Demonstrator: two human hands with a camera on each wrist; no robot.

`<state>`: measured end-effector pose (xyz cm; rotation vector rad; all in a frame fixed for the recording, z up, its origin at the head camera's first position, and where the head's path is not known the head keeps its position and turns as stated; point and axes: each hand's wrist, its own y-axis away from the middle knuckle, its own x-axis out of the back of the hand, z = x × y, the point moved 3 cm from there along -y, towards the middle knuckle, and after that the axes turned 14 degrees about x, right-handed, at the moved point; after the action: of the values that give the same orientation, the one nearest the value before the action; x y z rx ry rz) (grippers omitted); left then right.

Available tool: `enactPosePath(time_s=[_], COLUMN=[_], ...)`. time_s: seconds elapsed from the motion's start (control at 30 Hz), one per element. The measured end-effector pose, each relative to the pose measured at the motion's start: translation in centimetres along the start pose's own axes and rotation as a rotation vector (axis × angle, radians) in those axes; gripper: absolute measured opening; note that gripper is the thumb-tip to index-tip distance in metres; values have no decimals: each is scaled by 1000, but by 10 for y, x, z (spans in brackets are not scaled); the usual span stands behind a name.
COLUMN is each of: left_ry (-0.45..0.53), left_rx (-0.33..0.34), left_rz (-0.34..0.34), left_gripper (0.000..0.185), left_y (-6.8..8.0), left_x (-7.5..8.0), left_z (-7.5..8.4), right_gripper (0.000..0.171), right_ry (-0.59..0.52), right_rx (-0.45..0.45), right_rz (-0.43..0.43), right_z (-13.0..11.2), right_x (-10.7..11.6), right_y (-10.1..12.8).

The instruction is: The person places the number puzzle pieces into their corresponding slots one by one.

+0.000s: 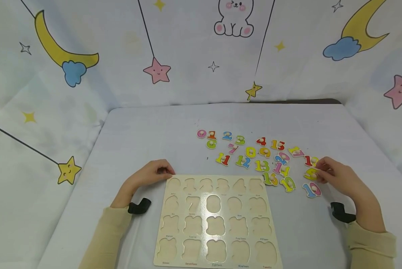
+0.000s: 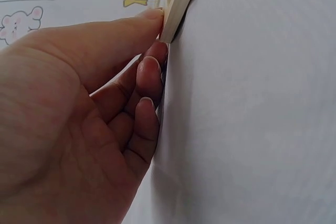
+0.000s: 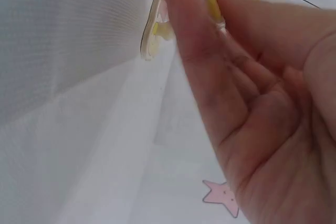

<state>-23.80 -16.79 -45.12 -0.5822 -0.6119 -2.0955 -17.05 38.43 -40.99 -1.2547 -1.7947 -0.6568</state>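
Observation:
My left hand (image 1: 150, 173) pinches the upper left corner of a pale wooden number puzzle board (image 1: 203, 210). In the left wrist view the thumb lies on top of the board's corner (image 2: 181, 3), with the other fingers curled beside and below it. Over at the right, my right hand (image 1: 340, 179) pinches a yellow number 5 piece (image 1: 309, 174) between thumb and fingers. A red-and-yellow number piece (image 1: 309, 161) lies just behind it, partly covered by the fingers. Nearer the front is a blue-and-pink 10 piece (image 1: 311, 190).
Several colourful knobbed number pieces, such as a yellow 8 (image 1: 250, 152) and a green 6 (image 1: 211, 144), lie behind the board. A green-and-orange 16 piece (image 1: 270, 179) touches or overlaps its upper right corner. Printed cloth (image 1: 187, 45) hangs around the white table (image 1: 137, 130).

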Motion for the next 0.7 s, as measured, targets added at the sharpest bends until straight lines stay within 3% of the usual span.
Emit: enactPosePath(time_s=[0.07,0.3,0.47,0.7], left_ry=[4,10,8,20], left_rx=[-7,4,-8,-41], left_rz=[-6,-12,-4,8], left_gripper=[7,8,7,8], left_y=[2,-1,-2,-1], left_x=[1,1,3,5], left_z=[5,-1,-1,-2], right_gripper=[11,11,11,13], right_ry=[11,10,-123,-236], right_rx=[15,19,113,204], right_rz=[33,129,238,175], right_z=[-1,-17,-44,-84], right_x=[0,3,-4,-27], right_y=[0,-6,-17,-41])
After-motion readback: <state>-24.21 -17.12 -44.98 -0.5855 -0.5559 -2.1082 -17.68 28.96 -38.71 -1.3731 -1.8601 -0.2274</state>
